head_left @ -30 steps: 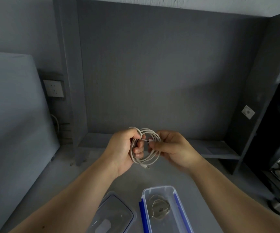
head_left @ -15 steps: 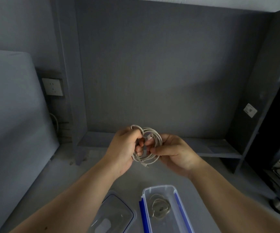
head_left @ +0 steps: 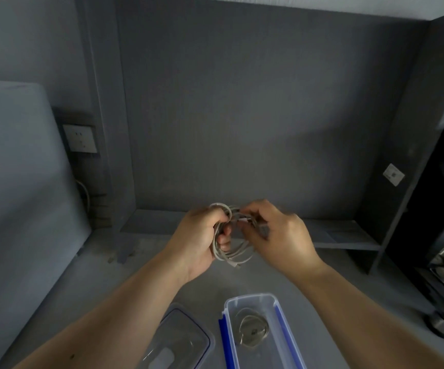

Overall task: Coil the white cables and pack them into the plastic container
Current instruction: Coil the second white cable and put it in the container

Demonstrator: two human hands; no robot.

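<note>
The left hand (head_left: 198,241) grips a coiled white cable (head_left: 232,255) above the grey desk (head_left: 135,272), while the right hand (head_left: 279,235) pinches its strands. Nearer, a clear rectangular plastic container with blue clips (head_left: 279,312) holds another coiled cable (head_left: 252,331).

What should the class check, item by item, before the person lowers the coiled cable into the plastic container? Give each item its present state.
1. White cable gathered into loops: ok.
2. Left hand gripping the coil: ok.
3. Loose end secured by the right hand: cannot tell, it is blurred.
4. Plastic container open: ok, its lid lies beside it.
5. Room inside: ok, only one small coiled cable lies there.
6. Coil above the container: not ok, it is held farther back.
</note>
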